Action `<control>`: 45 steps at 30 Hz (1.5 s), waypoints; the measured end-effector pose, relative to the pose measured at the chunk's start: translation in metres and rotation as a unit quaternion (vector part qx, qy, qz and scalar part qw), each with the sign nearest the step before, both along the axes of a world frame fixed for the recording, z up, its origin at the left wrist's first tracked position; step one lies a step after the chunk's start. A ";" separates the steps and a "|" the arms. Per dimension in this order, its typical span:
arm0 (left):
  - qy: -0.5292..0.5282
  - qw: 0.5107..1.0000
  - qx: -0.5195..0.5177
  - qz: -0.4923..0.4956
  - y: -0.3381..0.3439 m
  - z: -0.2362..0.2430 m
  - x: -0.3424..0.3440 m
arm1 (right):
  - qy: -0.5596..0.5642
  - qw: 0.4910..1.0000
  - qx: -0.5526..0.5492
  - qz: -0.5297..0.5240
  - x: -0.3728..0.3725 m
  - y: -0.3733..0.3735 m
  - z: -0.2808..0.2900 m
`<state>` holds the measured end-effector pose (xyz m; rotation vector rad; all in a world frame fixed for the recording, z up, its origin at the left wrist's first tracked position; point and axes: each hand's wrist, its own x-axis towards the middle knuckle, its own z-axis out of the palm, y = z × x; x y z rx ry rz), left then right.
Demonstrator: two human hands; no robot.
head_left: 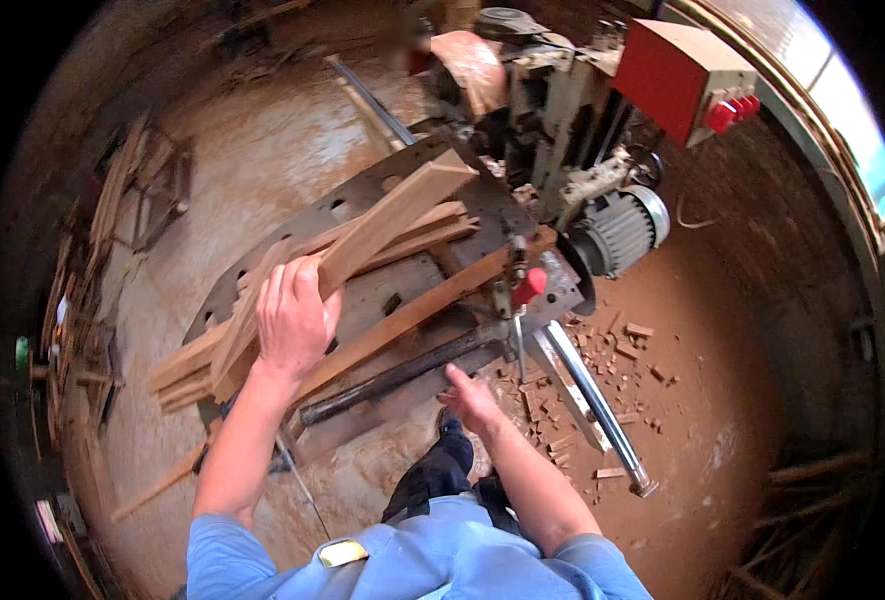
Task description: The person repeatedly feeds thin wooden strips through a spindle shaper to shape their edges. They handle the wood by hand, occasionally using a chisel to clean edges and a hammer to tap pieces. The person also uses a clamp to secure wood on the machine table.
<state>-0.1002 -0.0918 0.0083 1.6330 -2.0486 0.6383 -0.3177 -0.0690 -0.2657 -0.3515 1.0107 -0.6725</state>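
My left hand (293, 320) grips a pale wooden board (393, 215) lying at a slant over a bundle of narrow wooden strips (188, 370) on the machine's dark metal table (343, 205). A longer strip (408, 310) runs along the fence toward a clamp with a red knob (531, 287). My right hand (468, 400) is low beside the dark round bar (383, 380) at the table's near edge, holding nothing, its thumb apart from loosely bent fingers.
A red control box (668, 80) and grey motor (618, 230) are at the upper right. A steel rail (593, 400) extends toward me over scattered offcuts (633, 340). Wood scraps (133, 190) are piled at the left, more sticks (803, 490) at the lower right.
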 end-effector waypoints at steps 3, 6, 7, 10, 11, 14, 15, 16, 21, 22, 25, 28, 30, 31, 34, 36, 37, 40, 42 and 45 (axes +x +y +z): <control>-0.017 0.999 -0.014 0.023 0.062 0.003 0.017 | -0.046 0.999 -0.025 0.002 0.001 0.003 0.008; -0.037 0.998 -0.015 0.046 0.117 0.006 0.017 | -0.048 0.999 -0.018 0.012 -0.002 0.007 0.008; -0.041 0.998 -0.016 0.053 0.134 0.005 0.016 | -0.044 0.999 -0.005 0.011 -0.003 0.010 0.011; -0.047 0.996 -0.017 0.072 0.174 -0.003 0.008 | -0.051 0.998 -0.020 0.036 -0.013 0.020 0.036; -0.046 0.996 -0.015 0.073 0.185 -0.004 0.005 | -0.059 0.998 -0.007 0.029 -0.017 0.022 0.026; -0.038 0.996 -0.012 0.082 0.218 -0.009 -0.007 | -0.073 0.996 -0.014 0.040 -0.032 0.036 0.013; -0.034 0.996 -0.011 0.085 0.228 -0.011 -0.011 | -0.065 0.997 -0.011 0.033 -0.036 0.042 0.012; -0.031 0.995 -0.009 0.091 0.235 -0.013 -0.014 | -0.057 0.998 -0.006 0.029 -0.039 0.047 0.019; -0.013 0.993 0.006 0.115 0.271 -0.026 -0.033 | -0.023 1.000 0.010 0.013 -0.060 0.075 0.034; -0.009 0.993 0.011 0.119 0.276 -0.028 -0.035 | -0.026 0.999 0.010 0.018 -0.064 0.080 0.037; 0.005 0.991 0.025 0.132 0.291 -0.032 -0.041 | -0.053 0.998 0.001 0.032 -0.078 0.094 0.041; 0.020 0.988 0.042 0.145 0.306 -0.036 -0.050 | -0.104 0.991 -0.036 0.080 -0.095 0.104 0.037; 0.030 0.986 0.052 0.155 0.317 -0.039 -0.053 | -0.060 0.995 -0.014 0.082 -0.100 0.114 0.042; 0.037 0.985 0.058 0.160 0.321 -0.039 -0.054 | -0.045 0.995 -0.001 0.085 -0.105 0.116 0.042; 0.058 0.980 0.072 0.175 0.331 -0.039 -0.057 | 0.038 0.983 0.030 0.174 -0.129 0.116 0.043; 0.070 0.978 0.075 0.183 0.340 -0.040 -0.057 | 0.106 0.959 0.047 0.260 -0.142 0.118 0.047; 0.081 0.975 0.087 0.190 0.346 -0.042 -0.055 | 0.139 0.960 -0.002 0.245 -0.141 0.130 0.066; 0.114 0.962 0.122 0.216 0.367 -0.046 -0.055 | 0.152 0.930 -0.061 0.328 -0.138 0.156 0.120; 0.127 0.950 0.152 0.240 0.377 -0.051 -0.066 | 0.095 0.929 -0.134 0.332 -0.124 0.173 0.152; 0.182 0.943 0.132 0.245 0.401 -0.065 -0.070 | 0.014 0.916 -0.221 0.334 -0.069 0.190 0.214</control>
